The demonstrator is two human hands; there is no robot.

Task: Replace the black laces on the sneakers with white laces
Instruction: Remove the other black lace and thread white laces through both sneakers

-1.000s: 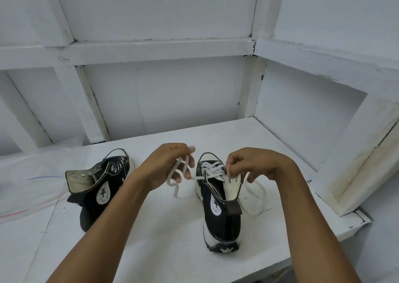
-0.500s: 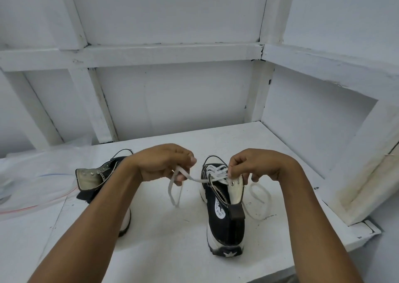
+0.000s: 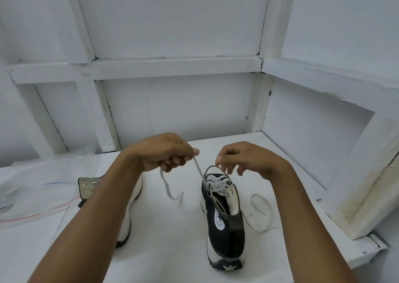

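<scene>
Since half a second ago the left hand has gone up and away from the shoe, drawing the white lace point(image 3: 199, 170) out taut, and the right hand has let go at the collar and lifted; lace now runs from the crossed rows on the sneaker point(image 3: 226, 228) up and left to my left hand point(image 3: 164, 153), with its spare end dangling below the fist toward the table point(image 3: 168, 246); left thumb and forefinger pinch the strand, other fingers curled under; right hand point(image 3: 248, 159) hovers just above the toe end, fingers loosely curled, nothing in them that I can see; sneaker stands upright, long axis pointing away from me, heel nearest; silver eyelet point(image 3: 228, 193) on the right flap looks empty; right-side tail point(image 3: 254, 196) lies looped on the table just right of the shoe, nearer me than the right hand, well apart from the left; my guess is the right hand takes that tail next, being the nearer one; second sneaker point(image 3: 88, 184) sits left, mostly behind my left forearm; plastic bag point(image 3: 43, 174) beyond it.
</scene>
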